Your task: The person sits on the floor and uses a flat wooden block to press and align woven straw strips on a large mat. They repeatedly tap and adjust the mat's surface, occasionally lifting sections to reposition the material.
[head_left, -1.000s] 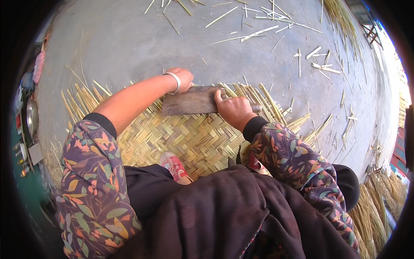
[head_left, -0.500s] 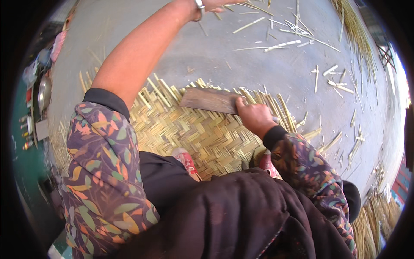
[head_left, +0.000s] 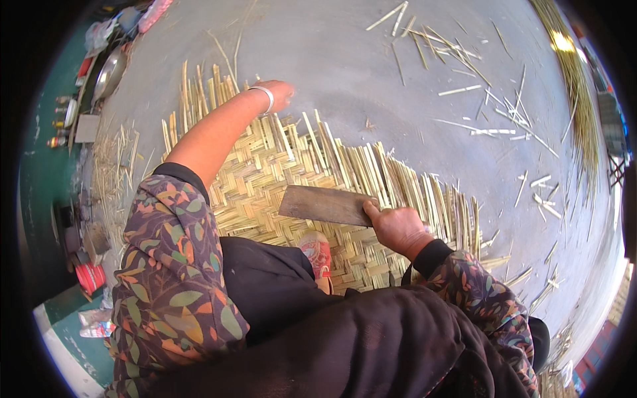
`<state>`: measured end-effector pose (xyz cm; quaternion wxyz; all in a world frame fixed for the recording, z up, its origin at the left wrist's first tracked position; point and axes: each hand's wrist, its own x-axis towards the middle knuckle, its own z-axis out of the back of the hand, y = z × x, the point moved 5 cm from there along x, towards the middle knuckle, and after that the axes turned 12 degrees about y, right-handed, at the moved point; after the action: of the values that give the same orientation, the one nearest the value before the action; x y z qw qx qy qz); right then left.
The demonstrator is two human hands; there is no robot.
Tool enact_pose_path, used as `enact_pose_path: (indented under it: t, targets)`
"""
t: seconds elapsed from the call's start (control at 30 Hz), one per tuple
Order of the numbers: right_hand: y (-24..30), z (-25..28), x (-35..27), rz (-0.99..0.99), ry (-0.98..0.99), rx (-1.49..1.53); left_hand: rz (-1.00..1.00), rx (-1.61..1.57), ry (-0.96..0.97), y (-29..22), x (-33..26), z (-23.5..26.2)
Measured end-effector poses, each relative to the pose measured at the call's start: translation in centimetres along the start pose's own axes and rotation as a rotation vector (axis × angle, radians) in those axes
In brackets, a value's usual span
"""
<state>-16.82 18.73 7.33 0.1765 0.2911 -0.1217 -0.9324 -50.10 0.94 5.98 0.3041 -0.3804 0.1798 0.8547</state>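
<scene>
A partly woven mat (head_left: 255, 174) of pale split strips in a herringbone pattern lies on the floor, loose strip ends sticking out along its far edge. My right hand (head_left: 400, 230) is closed around the end of a cleaver (head_left: 325, 204) with a broad, brown, rectangular blade. The blade points left, flat above the mat, and its handle is hidden in my fist. My left hand (head_left: 277, 96), with a pale bangle (head_left: 267, 99) at its wrist, is stretched out to the mat's far edge beside the strip ends. Its fingers are turned away and unclear.
Cut strip pieces (head_left: 464, 60) are scattered over the grey floor (head_left: 398, 109) at the far right. A bundle of long thin stalks (head_left: 576, 86) lies at the right rim. A metal basin (head_left: 111, 74) and small items line the left side. My red shoe (head_left: 316, 255) rests on the mat.
My left hand has come down from the top of the view to the mat's edge. The view has shifted, showing more of the mat's far edge. My right hand still holds the cleaver.
</scene>
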Motion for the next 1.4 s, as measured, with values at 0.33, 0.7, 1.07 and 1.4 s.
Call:
enact_pose_path:
  t: [0.33, 0.7, 1.07, 1.4]
  targets:
    - [2.0, 2.8, 4.3, 0.038, -0.02, -0.027, 0.163, 0.076, -0.162, 7.7, -1.4, -2.5]
    - [2.9, 10.1, 12.1, -0.075, -0.03, -0.101, 0.138, -1.437, -0.305, 11.5, 3.6, -4.1]
    - [1.6, 12.9, 17.9, -0.241, 0.003, -0.095, 0.096, -1.013, -0.431, 11.5, 6.2, -3.4]
    - [-0.2, 10.1, 20.2, -0.292, 0.055, 0.078, -0.353, -0.959, -0.628, 3.6, 0.5, 5.7]
